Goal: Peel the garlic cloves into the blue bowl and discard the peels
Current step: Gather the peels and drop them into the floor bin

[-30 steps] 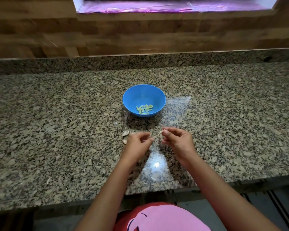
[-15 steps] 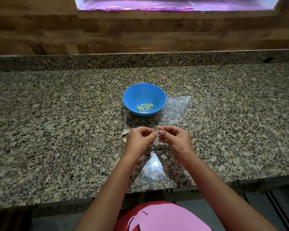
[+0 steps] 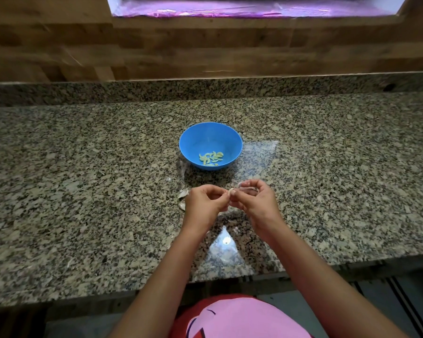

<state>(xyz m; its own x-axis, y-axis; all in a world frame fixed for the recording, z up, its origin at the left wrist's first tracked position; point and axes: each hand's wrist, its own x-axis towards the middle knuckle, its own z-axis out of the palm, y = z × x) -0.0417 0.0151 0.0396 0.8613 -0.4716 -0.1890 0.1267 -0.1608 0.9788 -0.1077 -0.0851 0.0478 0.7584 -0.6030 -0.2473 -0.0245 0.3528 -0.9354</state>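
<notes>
A blue bowl (image 3: pixel 195 140) stands mid-counter with several pale peeled garlic cloves (image 3: pixel 211 158) at its bottom. Just in front of it my left hand (image 3: pixel 204 200) and my right hand (image 3: pixel 253 200) meet fingertip to fingertip above the granite. Between them they pinch one small garlic clove (image 3: pixel 230 191); a thin strip of peel seems to run from it under my right fingers. Unpeeled cloves (image 3: pixel 182 198) lie on the counter just left of my left hand, partly hidden by it.
The speckled granite counter (image 3: pixel 83 191) runs wide to both sides, with its front edge close to my body. A granite upstand and a wooden wall rise behind the bowl. Small scraps of peel (image 3: pixel 235 229) lie on the counter below my hands.
My hands have come together from a small gap, and both now pinch the one clove. They have also risen slightly toward the bowl.
</notes>
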